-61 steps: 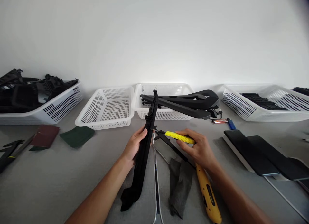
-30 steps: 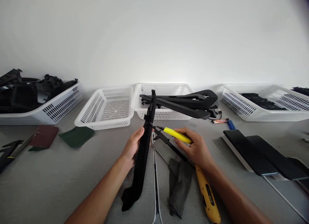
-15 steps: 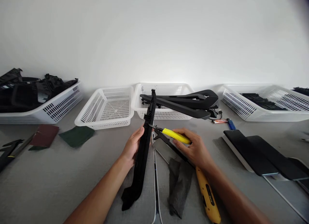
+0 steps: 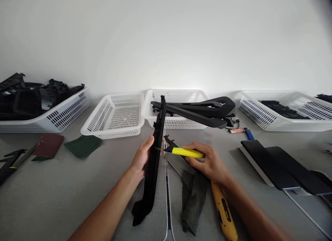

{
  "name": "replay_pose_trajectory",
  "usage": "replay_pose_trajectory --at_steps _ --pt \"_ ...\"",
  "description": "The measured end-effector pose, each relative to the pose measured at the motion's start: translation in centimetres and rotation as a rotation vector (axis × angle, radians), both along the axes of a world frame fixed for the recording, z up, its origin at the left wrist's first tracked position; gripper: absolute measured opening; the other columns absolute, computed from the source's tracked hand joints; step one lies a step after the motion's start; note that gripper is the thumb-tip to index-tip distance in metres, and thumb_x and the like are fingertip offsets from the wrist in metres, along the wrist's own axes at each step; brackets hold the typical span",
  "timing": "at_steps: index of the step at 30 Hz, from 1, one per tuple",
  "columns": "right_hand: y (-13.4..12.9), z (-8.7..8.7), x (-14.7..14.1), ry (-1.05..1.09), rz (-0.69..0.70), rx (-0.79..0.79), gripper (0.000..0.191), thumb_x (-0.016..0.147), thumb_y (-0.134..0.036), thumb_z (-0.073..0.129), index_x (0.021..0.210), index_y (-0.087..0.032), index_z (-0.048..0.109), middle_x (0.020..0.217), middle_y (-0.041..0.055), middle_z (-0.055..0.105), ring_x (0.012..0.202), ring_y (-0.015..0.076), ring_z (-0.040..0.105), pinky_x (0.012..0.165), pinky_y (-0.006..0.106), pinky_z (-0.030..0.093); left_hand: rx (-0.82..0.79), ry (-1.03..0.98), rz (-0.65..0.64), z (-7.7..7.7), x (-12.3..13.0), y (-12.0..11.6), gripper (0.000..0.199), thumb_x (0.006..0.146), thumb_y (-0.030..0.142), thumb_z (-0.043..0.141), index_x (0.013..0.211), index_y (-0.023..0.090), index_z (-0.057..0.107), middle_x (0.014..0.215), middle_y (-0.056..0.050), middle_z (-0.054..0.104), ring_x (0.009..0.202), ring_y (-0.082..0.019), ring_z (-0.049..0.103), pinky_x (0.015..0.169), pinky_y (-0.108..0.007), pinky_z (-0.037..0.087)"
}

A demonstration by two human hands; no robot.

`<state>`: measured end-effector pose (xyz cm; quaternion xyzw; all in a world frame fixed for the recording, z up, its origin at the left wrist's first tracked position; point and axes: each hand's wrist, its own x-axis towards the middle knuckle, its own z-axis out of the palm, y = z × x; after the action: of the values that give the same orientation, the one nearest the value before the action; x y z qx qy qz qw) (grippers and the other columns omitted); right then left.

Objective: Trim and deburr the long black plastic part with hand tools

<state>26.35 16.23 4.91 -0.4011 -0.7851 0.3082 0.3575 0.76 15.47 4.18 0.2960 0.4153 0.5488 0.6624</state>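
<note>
My left hand (image 4: 142, 155) is closed around the middle of a long black plastic trim piece (image 4: 153, 166), held at a steep slant above the table. In my right hand (image 4: 207, 160) is a utility knife (image 4: 185, 152) with a yellow handle, its thin blade pointing left against the trim's right edge near my left fingers. Below the right hand lie a black caliper (image 4: 169, 141) and a yellow tool handle (image 4: 223, 211). Dark grey sandpaper (image 4: 192, 201) rests left of that handle.
White baskets line the wall: one with black parts (image 4: 70, 111) at left, a bare one (image 4: 114, 132), one under long black trim pieces (image 4: 202, 111), another (image 4: 275, 123) at right. Red sandpaper (image 4: 49, 145), green sandpaper (image 4: 83, 146) and phones (image 4: 269, 164) lie on the grey table.
My right hand has drawn the knife downward along the trim, with its tip now lower and the handle nearly level. The left hand still holds the trim, which has shifted only slightly.
</note>
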Motion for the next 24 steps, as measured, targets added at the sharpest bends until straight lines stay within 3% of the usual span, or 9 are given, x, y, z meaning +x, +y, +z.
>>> replay_pose_trajectory --at_steps 6,10,15,24 --pt "0.24 -0.34 -0.08 0.011 -0.122 -0.046 0.027 0.096 -0.039 0.068 0.115 -0.024 0.079 0.107 0.0059 0.083 0.094 0.0263 0.075 0.083 0.036 0.057 -0.042 -0.053 0.003 0.31 0.30 -0.15 0.047 0.078 0.058 0.088 0.089 0.014 0.077 0.069 -0.001 0.064 0.054 -0.010 0.055 0.045 -0.021 0.038" --pt "0.53 -0.67 -0.06 0.043 -0.193 -0.040 0.029 0.097 -0.041 0.067 0.115 -0.022 0.079 0.108 0.0067 0.083 0.093 0.0265 0.075 0.082 0.036 0.058 -0.098 -0.115 -0.008 0.51 0.54 -0.32 0.041 0.069 0.049 0.093 0.082 0.015 0.075 0.068 0.000 0.067 0.054 -0.011 0.056 0.048 -0.023 0.044" --pt "0.68 -0.83 0.16 0.071 -0.216 0.007 0.029 0.097 -0.042 0.068 0.118 -0.023 0.078 0.115 0.0071 0.082 0.103 0.0287 0.076 0.088 0.038 0.058 -0.076 -0.110 0.029 0.60 0.82 -0.46 0.035 0.069 0.043 0.094 0.078 0.015 0.075 0.070 -0.001 0.071 0.059 -0.013 0.061 0.054 -0.024 0.049" --pt "0.60 -0.88 0.26 0.046 -0.181 0.004 0.023 0.095 -0.035 0.068 0.111 -0.023 0.079 0.105 0.0058 0.082 0.094 0.0258 0.075 0.084 0.035 0.058 -0.070 -0.132 0.043 0.88 0.74 -0.35 0.040 0.065 0.046 0.099 0.077 0.016 0.075 0.067 0.001 0.071 0.057 -0.012 0.061 0.051 -0.023 0.050"
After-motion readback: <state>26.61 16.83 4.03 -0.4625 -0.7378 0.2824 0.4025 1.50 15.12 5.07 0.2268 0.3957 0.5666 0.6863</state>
